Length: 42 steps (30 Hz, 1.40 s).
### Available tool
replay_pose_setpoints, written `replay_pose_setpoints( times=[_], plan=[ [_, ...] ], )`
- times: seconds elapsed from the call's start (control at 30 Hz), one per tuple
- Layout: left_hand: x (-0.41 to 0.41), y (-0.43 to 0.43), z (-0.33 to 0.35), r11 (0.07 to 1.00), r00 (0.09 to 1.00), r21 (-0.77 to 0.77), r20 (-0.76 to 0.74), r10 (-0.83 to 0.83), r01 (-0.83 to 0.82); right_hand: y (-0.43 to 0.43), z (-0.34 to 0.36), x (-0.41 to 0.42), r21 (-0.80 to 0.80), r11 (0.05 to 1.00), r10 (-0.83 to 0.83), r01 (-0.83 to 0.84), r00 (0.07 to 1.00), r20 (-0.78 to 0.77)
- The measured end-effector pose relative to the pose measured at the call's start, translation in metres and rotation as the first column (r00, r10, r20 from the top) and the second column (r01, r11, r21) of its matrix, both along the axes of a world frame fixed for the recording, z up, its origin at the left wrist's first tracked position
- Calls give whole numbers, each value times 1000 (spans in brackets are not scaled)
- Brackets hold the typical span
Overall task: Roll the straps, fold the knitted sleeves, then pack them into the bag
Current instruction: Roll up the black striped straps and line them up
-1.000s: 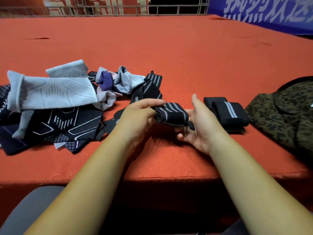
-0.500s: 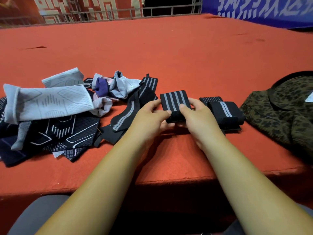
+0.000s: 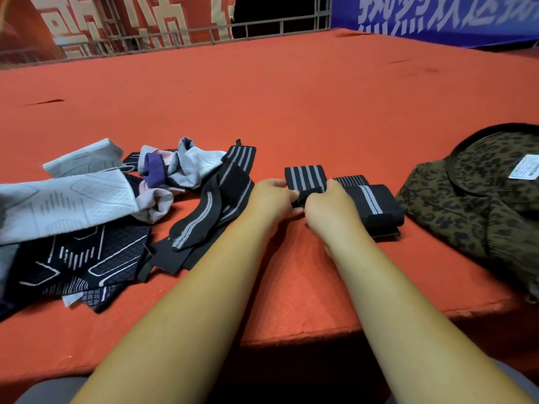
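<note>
Wide red felt bench [image 3: 291, 97], running far back. On the left there's a heap of knitted sleeves: pale grey sleeves [image 3: 73, 205] draped over dark patterned sleeves [image 3: 81, 258], which lie flat near the front edge. Just beside them, loose black straps [image 3: 210, 211] with grey stripes sprawl on the felt. In the centre sits a rolled strap [image 3: 304, 177], with the left hand [image 3: 271, 199] and right hand [image 3: 329, 208] gripping it. A second rolled bundle [image 3: 376, 205] lies against its right side, and near that a leopard-print bag [image 3: 481, 211] is slumped at the right.
</note>
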<state>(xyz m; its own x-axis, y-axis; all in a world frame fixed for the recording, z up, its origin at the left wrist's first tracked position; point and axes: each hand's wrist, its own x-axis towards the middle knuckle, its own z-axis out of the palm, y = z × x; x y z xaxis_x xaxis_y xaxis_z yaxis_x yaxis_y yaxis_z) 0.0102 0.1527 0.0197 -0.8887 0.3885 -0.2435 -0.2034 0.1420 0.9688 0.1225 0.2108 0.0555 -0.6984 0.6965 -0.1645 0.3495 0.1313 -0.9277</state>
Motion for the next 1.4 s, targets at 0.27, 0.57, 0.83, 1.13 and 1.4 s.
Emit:
replay_pose_setpoints(
  times=[0.27, 0.57, 0.83, 1.13, 1.4],
  plan=[
    [-1, -19, -4, 860, 893, -495, -433, -122, -122, 3, -20, -10, 51, 998, 35, -35, 999, 4],
    [13, -131, 3, 393, 734, -794, -592, -331, -463, -41, -7, -8, 281, 946, 175, -164, 984, -14],
    [-2, -187, -3, 639, 757, -648, -636, -154, -414, -85, -24, -28, -26, 934, 356, -357, 933, -43],
    [-7, -216, 7, 821, 755, -487, -646, -109, -298, -108, -27, -52, -362, 860, 286, -359, 927, -241],
    [-6, -223, 3, 800, 694, -560, -664, -278, -215, -114, -34, -61, -546, 773, 172, -324, 935, -311]
  ],
)
